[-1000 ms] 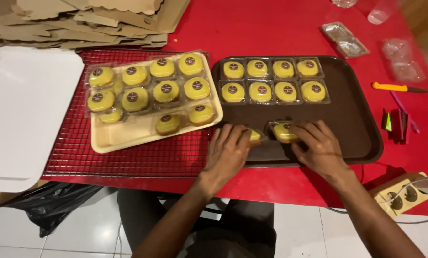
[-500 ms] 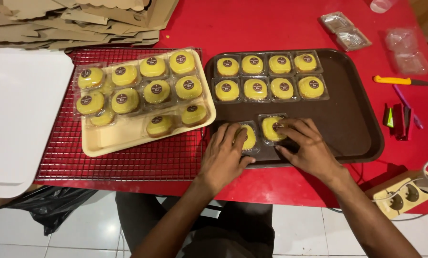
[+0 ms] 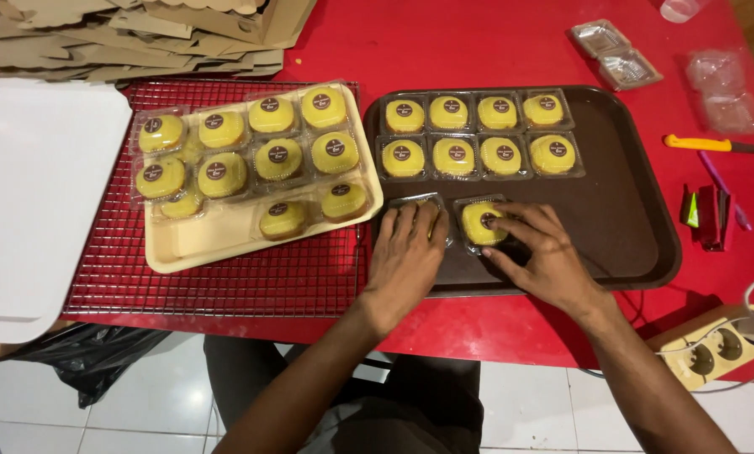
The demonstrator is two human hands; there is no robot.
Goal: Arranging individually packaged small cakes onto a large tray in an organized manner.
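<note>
Since half a second ago our left hand (image 3: 406, 256) has flattened, fingers together, over the clear plastic box of yellow cake (image 3: 419, 210); right hand (image 3: 541, 252) fingertips press the neighbouring clear-boxed yellow cake (image 3: 480, 223), at six o'clock on the brown plastic tray (image 3: 621, 210).

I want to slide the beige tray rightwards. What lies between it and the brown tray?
Head view: only a narrow strip of red wire rack separates beige tray from brown tray.

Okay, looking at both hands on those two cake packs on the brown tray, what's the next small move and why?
Probably nudge the two packs up and left so they line up under the rows above. The left hand covers one pack and the right hand touches the other pack on the brown tray; both sit a little askew below the two neat rows of four.
</note>
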